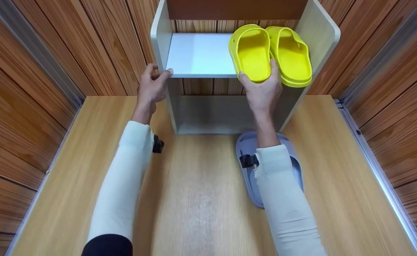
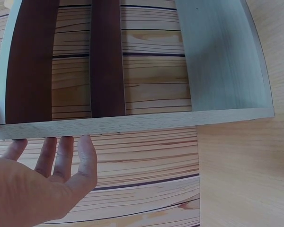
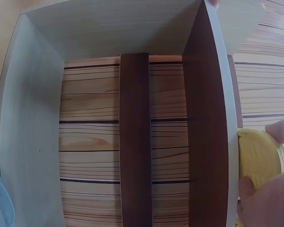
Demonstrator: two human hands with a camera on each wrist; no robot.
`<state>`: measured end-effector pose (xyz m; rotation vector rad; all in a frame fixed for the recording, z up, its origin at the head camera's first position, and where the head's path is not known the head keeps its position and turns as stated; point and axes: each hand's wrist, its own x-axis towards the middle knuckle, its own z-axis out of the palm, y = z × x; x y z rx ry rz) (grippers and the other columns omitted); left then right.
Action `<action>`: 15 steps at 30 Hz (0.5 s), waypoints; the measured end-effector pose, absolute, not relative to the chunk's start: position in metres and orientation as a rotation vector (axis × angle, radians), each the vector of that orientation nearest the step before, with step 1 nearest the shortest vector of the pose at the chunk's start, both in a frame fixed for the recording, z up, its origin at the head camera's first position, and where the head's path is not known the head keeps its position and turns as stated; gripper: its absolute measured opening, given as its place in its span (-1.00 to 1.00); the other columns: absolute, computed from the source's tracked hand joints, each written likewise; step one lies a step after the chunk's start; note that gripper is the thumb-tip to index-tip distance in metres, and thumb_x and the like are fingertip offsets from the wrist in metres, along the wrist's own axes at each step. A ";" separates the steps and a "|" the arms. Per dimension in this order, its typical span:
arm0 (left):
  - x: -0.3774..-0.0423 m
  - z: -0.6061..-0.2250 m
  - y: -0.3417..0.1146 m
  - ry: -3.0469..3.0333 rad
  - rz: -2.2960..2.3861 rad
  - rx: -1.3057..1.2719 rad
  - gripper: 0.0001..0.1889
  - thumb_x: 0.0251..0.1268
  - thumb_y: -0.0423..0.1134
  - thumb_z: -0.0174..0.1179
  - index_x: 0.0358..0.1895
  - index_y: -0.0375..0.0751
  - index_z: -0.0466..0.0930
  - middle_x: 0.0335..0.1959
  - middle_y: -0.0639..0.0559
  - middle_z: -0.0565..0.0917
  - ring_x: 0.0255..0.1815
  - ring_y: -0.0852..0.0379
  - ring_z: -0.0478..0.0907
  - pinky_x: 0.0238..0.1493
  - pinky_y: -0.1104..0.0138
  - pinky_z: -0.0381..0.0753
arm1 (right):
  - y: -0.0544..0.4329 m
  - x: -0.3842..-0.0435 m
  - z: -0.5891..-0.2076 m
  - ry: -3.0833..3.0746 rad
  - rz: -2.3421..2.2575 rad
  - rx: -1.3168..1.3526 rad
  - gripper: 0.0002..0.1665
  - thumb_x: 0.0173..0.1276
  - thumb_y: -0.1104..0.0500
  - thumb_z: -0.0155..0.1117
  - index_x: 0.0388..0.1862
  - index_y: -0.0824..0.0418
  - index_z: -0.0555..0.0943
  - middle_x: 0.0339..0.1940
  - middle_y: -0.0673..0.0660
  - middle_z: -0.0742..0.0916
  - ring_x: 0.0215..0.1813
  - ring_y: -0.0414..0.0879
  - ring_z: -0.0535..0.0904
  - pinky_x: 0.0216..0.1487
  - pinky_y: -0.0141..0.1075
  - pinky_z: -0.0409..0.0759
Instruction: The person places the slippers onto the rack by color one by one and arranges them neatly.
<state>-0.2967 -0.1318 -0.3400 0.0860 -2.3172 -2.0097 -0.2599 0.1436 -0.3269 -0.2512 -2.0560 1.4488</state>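
Observation:
My right hand [image 1: 265, 89] grips the heel end of a yellow clog [image 1: 252, 53], thumb on its left side and fingers on its right. This clog rests on the white upper board of a small shoe rack [image 1: 201, 57], its heel at the board's front edge. Close on its right is a second yellow clog [image 1: 295, 57]. In the right wrist view, the gripped clog [image 3: 258, 156] shows at the right edge. My left hand [image 1: 152, 85] holds the rack's left side panel [image 2: 146, 124], fingers along the outer face and thumb at the front edge.
A lavender-grey slipper [image 1: 245, 170] lies on the wooden floor [image 1: 201, 195], partly hidden under the right forearm. The rack stands against a wood-plank wall [image 1: 116, 42], with a lower compartment [image 1: 212, 113] below the board. Plank walls with metal rails [image 1: 379, 163] flank both sides.

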 end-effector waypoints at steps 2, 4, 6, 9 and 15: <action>-0.296 -0.341 -0.131 -2.312 -2.016 0.078 -0.51 0.45 0.04 0.21 0.31 -0.02 0.35 0.03 -0.06 0.45 -0.38 0.16 0.38 -0.42 0.40 0.40 | 0.144 -0.260 -0.327 -2.067 1.431 -0.247 0.03 0.10 0.03 0.56 0.49 0.33 0.33 0.34 0.22 0.55 0.25 0.02 0.45 0.25 -0.28 0.35; -0.297 -0.342 -0.131 -2.301 -2.022 0.064 -0.51 0.46 0.03 0.21 0.31 -0.02 0.35 0.01 -0.08 0.45 -0.46 0.20 0.34 -0.48 0.44 0.36 | 0.145 -0.260 -0.326 -2.074 1.429 -0.242 0.02 0.11 0.03 0.56 0.49 0.34 0.33 0.33 0.22 0.55 0.25 0.03 0.45 0.25 -0.27 0.36; -0.297 -0.342 -0.131 -2.291 -2.029 0.054 -0.51 0.46 0.02 0.21 0.32 -0.03 0.35 0.00 -0.08 0.46 -0.50 0.21 0.32 -0.53 0.46 0.32 | 0.146 -0.261 -0.326 -2.081 1.428 -0.236 0.01 0.11 0.04 0.56 0.48 0.35 0.34 0.32 0.22 0.56 0.24 0.03 0.46 0.24 -0.27 0.36; -0.296 -0.342 -0.131 -2.293 -2.027 0.066 -0.51 0.46 0.03 0.21 0.33 -0.02 0.36 0.02 -0.07 0.46 -0.46 0.21 0.34 -0.50 0.46 0.34 | 0.147 -0.261 -0.325 -2.093 1.462 -0.226 0.01 0.12 0.04 0.56 0.49 0.33 0.33 0.32 0.21 0.55 0.24 0.02 0.45 0.24 -0.28 0.36; -0.296 -0.340 -0.131 -2.300 -2.035 0.091 -0.54 0.48 0.03 0.19 0.31 0.00 0.36 0.00 -0.03 0.45 -0.41 0.19 0.35 -0.45 0.44 0.35 | 0.148 -0.261 -0.322 -2.126 1.481 -0.196 -0.03 0.15 0.04 0.56 0.47 0.29 0.33 0.30 0.17 0.54 0.25 0.00 0.42 0.24 -0.32 0.34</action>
